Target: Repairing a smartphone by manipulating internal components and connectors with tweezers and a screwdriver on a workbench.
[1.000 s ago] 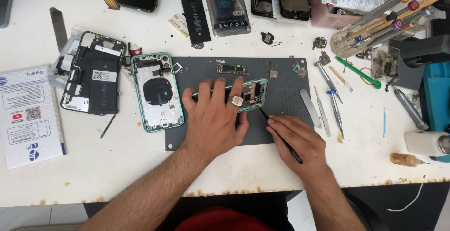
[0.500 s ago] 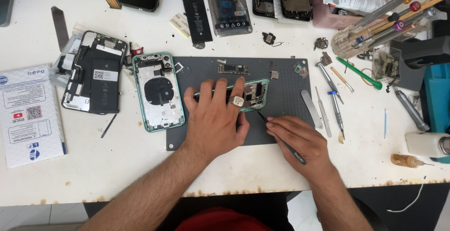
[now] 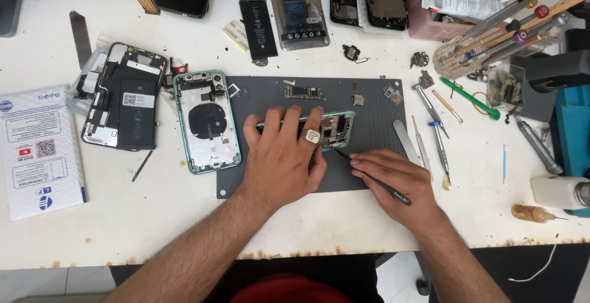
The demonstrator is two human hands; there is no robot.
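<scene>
Left hand [image 3: 284,160] lies flat on the green phone frame [image 3: 337,128], palm down, fingers spread and nearly straight, pinning it to the grey mat [image 3: 375,103]. Not a closed grasp, more a press: most of the frame sits under the fingers, w/ only its right end poking out past the ring finger. Square ring [image 3: 311,136] shows on that hand.

Right hand [image 3: 393,183] is just right of the left, fingers curled in tight around a thin black tool [image 3: 373,178], pen-style. Tool runs diagonally up-left from the hand; its tip meets the exposed lower-right edge of the frame, right beside the left hand's fingertips. Can't tell exactly which part inside the frame it touches, too small.

Around them: left of the left hand, a second green phone back [image 3: 206,121] lies open face up, half off the mat's edge. Farther left, an opened phone w/ black battery [image 3: 124,103], then a white padded envelope [image 3: 38,149]. Beyond the left hand's fingers, a small circuit board [image 3: 304,92] on the mat. Right of the right hand, metal spudger [image 3: 405,143] and tweezers [image 3: 421,141], plus blue-tipped screwdrivers [image 3: 439,146] on the white counter [image 3: 153,217]. Far right, a small amber bottle [image 3: 531,213] near the counter edge.
</scene>
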